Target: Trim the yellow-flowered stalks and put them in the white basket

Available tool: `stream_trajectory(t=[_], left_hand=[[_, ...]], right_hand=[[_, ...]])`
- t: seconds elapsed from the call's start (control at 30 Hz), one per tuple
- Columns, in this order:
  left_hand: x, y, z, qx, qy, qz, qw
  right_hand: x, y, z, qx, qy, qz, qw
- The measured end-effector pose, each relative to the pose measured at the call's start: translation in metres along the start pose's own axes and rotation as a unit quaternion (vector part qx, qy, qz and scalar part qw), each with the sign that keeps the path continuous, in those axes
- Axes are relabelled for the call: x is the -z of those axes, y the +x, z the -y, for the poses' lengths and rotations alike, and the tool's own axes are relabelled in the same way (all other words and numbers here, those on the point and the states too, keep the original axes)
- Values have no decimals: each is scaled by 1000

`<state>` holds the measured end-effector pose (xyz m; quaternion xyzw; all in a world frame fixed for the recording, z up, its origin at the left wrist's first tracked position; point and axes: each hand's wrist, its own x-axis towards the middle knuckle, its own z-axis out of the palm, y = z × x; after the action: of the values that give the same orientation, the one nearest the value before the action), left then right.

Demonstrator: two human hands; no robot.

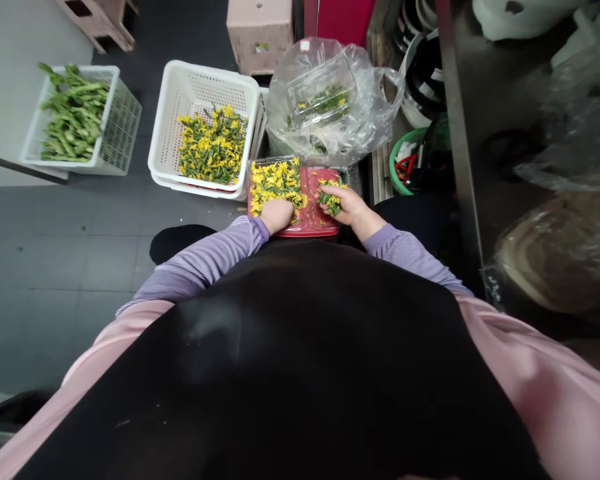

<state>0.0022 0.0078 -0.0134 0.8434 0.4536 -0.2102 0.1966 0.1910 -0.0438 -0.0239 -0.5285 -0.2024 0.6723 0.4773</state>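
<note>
My right hand (347,205) is closed round a bunch of yellow-flowered greens (333,199), held over the right half of a clear plastic box (316,223) on a red surface. My left hand (278,215) is curled at the front of the box's left half, its fingertips hidden. Yellow blossoms with green stems (276,181) fill that left half. Whether the left fingers grip some of them I cannot make out.
Left of the box, a white basket (167,120) holds more yellow-flowered greens. Farther left stands a basket (123,137) of thick green stalks. Behind the box is a clear plastic bag (370,120) with plastic boxes inside. A metal counter edge (463,133) runs along the right.
</note>
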Motion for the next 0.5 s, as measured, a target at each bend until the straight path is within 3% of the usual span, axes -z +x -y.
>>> stream_trajectory(t=[0.1,0.23,0.37,0.5], left_hand=[[-6,9,-13,7,44,14,999],[4,8,-16,52,28,12,998],[28,-5,0,95,0,-12,995],[49,-15,20,74,-34,-12,997]], right_hand=[[-3,-2,-2,-30,26,-8,999],[-6,-6,-5,-35,14,-22,999],[-6,-4,-10,-33,-33,-25,999],[-12,0,-18,-43,-89,-6,995]])
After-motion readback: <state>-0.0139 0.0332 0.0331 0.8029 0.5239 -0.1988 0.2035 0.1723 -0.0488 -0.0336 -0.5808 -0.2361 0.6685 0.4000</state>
